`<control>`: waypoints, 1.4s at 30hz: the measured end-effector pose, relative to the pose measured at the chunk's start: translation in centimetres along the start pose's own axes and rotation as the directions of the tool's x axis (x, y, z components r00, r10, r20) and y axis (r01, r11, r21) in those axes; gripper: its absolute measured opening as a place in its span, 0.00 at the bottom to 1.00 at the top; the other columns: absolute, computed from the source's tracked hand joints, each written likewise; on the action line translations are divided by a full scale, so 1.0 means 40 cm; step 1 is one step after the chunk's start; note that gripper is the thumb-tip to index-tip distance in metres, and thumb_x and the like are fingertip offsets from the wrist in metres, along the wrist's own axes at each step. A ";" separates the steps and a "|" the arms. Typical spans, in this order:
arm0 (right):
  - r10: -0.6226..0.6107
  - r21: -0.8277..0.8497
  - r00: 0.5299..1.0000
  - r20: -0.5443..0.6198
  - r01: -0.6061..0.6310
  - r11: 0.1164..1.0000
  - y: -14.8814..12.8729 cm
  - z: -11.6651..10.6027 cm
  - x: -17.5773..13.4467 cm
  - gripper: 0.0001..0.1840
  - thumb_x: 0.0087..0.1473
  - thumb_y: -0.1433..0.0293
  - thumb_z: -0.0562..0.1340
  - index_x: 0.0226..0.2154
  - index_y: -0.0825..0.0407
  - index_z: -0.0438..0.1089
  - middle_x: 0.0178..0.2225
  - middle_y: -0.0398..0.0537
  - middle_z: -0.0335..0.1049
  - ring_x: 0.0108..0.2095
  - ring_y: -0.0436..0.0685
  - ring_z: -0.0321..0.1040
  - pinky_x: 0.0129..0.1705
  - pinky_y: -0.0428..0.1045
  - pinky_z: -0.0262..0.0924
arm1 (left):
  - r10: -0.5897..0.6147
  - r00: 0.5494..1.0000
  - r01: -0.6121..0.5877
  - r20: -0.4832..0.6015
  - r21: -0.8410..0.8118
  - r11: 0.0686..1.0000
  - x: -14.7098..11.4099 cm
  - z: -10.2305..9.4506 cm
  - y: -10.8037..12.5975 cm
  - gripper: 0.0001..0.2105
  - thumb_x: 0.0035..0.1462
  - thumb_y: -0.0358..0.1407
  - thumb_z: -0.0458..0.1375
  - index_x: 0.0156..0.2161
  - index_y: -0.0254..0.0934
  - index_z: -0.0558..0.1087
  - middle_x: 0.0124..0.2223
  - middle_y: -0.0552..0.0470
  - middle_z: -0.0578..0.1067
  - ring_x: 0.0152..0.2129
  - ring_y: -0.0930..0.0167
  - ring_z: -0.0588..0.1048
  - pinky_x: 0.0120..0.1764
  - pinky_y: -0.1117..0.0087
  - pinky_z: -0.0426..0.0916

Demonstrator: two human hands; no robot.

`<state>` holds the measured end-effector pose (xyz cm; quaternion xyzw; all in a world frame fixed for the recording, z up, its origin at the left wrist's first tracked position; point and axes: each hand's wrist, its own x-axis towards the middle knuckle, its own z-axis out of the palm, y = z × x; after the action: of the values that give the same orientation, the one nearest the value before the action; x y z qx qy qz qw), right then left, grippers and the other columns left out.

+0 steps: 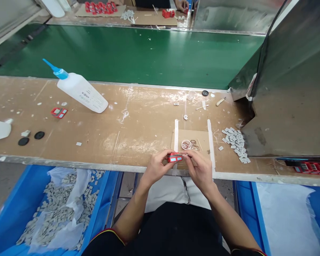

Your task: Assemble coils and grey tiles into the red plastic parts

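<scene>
1. Over the bench (138, 124)'s near edge, head view, the left hand (157, 166) pinched a red block (171, 159); the right hand (200, 169) pinched a thin stick (179, 154) at its top.
2. Just beyond, a small cup (182, 145) held brownish bits (186, 145).
3. Lower left, a blue bin (102, 199) held grey pieces (58, 199) and white plastic (78, 188); lower right, a second bin (247, 206) held white sheeting (288, 213).

The person wears a black, short-sleeved top (173, 233) whose left sleeve (104, 243) ends in a narrow edging of red and yellow stripes, the right sleeve (245, 253) showing a similar coloured edge, while the left hand (156, 168), right hand (202, 171) and both forearms (132, 213) are bare.
</scene>
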<state>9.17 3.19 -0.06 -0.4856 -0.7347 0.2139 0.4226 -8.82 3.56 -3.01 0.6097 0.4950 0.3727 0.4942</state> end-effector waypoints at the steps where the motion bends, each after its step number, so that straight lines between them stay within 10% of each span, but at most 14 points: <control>1: -0.013 -0.024 1.000 0.008 0.013 1.000 -0.001 -0.002 0.000 0.11 0.67 0.70 0.56 0.38 0.48 0.74 0.34 0.48 0.80 0.35 0.56 0.77 0.38 0.50 0.71 | 0.003 1.000 -0.003 0.004 0.000 1.000 0.000 0.000 0.000 0.09 0.57 0.33 0.64 0.43 0.37 0.78 0.39 0.48 0.82 0.34 0.66 0.80 0.38 0.69 0.74; 16: -0.087 -0.005 0.996 0.004 0.087 0.996 -0.011 -0.002 0.019 0.10 0.66 0.74 0.56 0.37 0.49 0.73 0.32 0.47 0.78 0.32 0.54 0.76 0.36 0.48 0.70 | 0.019 1.000 -0.019 0.015 0.028 0.999 -0.001 -0.003 -0.004 0.09 0.57 0.32 0.62 0.44 0.37 0.78 0.40 0.47 0.82 0.35 0.66 0.80 0.39 0.70 0.74; 24: 0.034 -0.060 0.969 -0.246 -0.050 0.997 0.057 -0.043 0.027 0.07 0.64 0.72 0.60 0.36 0.49 0.74 0.33 0.46 0.77 0.33 0.54 0.74 0.35 0.48 0.69 | 0.020 1.000 -0.020 0.007 0.026 0.999 -0.002 -0.002 -0.014 0.10 0.57 0.35 0.63 0.44 0.36 0.78 0.40 0.46 0.82 0.36 0.66 0.81 0.40 0.69 0.75; 30: 0.045 -0.043 0.992 -0.121 -0.050 0.998 0.094 0.000 0.018 0.10 0.65 0.69 0.58 0.45 0.50 0.74 0.42 0.52 0.74 0.43 0.57 0.73 0.42 0.52 0.70 | 0.024 1.000 -0.023 0.020 -0.006 1.000 -0.004 -0.004 -0.026 0.10 0.58 0.36 0.62 0.44 0.36 0.78 0.42 0.45 0.83 0.37 0.66 0.81 0.42 0.68 0.77; 36: 0.152 -0.275 0.955 -0.256 -0.222 0.935 0.179 -0.140 -0.023 0.13 0.66 0.69 0.55 0.45 0.49 0.75 0.39 0.51 0.72 0.40 0.58 0.71 0.42 0.53 0.68 | 0.003 1.000 -0.002 0.025 -0.023 1.000 -0.001 -0.009 -0.029 0.13 0.57 0.40 0.63 0.44 0.35 0.78 0.41 0.44 0.83 0.38 0.64 0.82 0.42 0.67 0.78; 42: 0.366 -0.618 0.927 0.083 -0.241 0.748 0.215 -0.216 -0.025 0.13 0.61 0.79 0.58 0.43 0.54 0.77 0.38 0.53 0.73 0.40 0.58 0.71 0.44 0.51 0.68 | -0.072 0.997 0.072 0.019 -0.032 0.997 -0.002 -0.016 -0.045 0.18 0.51 0.48 0.66 0.41 0.35 0.79 0.39 0.45 0.84 0.35 0.63 0.83 0.39 0.69 0.80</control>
<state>21.09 5.22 -1.97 -0.6832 -0.7132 0.0851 0.1318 -9.87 3.66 -4.61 0.5866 0.5061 0.3573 0.5216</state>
